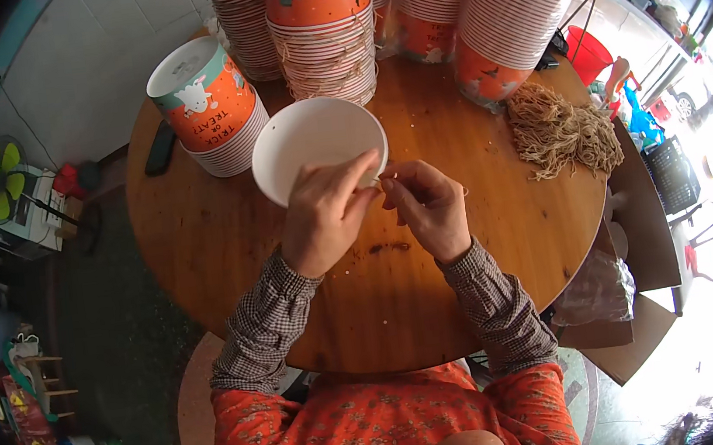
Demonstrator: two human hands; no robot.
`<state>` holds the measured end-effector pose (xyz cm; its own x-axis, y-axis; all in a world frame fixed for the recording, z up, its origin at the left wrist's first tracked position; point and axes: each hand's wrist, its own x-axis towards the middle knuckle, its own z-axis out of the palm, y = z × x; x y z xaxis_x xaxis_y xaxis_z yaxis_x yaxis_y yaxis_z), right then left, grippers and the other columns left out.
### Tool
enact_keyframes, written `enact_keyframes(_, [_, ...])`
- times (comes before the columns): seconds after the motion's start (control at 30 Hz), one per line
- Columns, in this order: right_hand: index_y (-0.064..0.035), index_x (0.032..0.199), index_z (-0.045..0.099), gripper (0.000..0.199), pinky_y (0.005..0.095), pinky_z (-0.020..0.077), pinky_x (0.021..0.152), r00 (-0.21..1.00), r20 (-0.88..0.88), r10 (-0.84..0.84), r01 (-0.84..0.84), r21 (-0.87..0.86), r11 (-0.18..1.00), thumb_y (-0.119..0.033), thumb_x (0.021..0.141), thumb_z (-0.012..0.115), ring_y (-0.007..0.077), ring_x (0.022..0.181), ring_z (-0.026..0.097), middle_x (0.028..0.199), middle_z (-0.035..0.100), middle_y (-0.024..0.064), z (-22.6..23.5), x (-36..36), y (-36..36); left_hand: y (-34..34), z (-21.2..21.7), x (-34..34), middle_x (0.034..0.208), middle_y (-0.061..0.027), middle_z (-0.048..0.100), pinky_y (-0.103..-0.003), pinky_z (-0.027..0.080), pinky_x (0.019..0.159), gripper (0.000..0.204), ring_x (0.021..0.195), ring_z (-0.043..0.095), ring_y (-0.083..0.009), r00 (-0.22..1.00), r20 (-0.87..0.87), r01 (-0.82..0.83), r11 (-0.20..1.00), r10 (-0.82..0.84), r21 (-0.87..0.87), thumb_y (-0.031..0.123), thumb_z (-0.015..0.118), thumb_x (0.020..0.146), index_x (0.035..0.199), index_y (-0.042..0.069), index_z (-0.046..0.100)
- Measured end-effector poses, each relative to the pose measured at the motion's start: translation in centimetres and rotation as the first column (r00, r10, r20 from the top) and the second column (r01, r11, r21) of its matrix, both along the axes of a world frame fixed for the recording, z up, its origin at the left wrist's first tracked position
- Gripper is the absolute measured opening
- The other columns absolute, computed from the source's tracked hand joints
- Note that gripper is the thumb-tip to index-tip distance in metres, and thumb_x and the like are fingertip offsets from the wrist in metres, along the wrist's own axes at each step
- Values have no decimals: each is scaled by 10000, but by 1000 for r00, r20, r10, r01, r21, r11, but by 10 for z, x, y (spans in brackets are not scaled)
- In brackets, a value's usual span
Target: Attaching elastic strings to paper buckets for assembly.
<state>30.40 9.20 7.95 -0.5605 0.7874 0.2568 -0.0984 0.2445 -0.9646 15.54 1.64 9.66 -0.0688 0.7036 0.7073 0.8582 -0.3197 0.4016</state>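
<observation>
A white-lined paper bucket (pixel 312 144) is tilted with its open mouth toward me, near the middle of the table. My left hand (pixel 325 213) is closed on its near right rim, with the thumb and fingers pinching there. Just right of the rim, my right hand (pixel 434 209) is pinched on a thin strand of twine, of which only small bits show. The fingertips of both hands almost meet at the rim. To the left stands an upside-down stack of orange paper buckets (pixel 217 120). A bundle of loose tan twine (pixel 552 125) lies at the table's right.
Tall stacks of buckets stand along the back of the round wooden table (pixel 487 287); the middle stack (pixel 325 59) has twine handles hanging on it. A dark phone (pixel 159 150) lies at the left edge. Open cardboard boxes (pixel 642 256) sit right of the table, beside a green fan (pixel 0 182) across the room.
</observation>
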Motion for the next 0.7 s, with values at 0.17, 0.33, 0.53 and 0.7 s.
enact_keyframes(0.17, [13,988,614,117,195,453,513,999,-45,16,-15,18,1000,-67,905,626,40,598,556,756,656,34,-1,1,0,4,2,6,894,-57,693,-349,443,800,262,803,660,-230,997,54,57,998,-55,-41,21,674,786,1038,74,627])
enact_keyframes(0.33, [-1,1071,564,194,186,455,512,992,-87,93,-103,-125,987,-53,898,633,47,607,558,800,649,39,2,6,7,4,-4,-3,819,-84,673,-281,476,576,76,653,622,-154,917,390,121,989,-80,-83,-15,573,874,939,17,596])
enact_keyframes(0.53, [-12,1110,541,241,199,463,516,992,-36,120,-123,-90,988,-13,883,621,55,610,570,816,643,27,1,23,14,8,19,-5,839,-74,659,-213,481,552,31,631,586,-73,608,787,366,917,-104,-161,14,535,930,930,-15,544])
enact_keyframes(0.7, [-20,1050,583,203,238,468,514,997,48,53,-66,319,946,33,855,606,76,615,586,800,645,41,7,31,10,20,6,3,812,-89,651,-283,500,573,50,651,636,-164,848,518,186,978,-112,-94,22,589,888,919,-15,603])
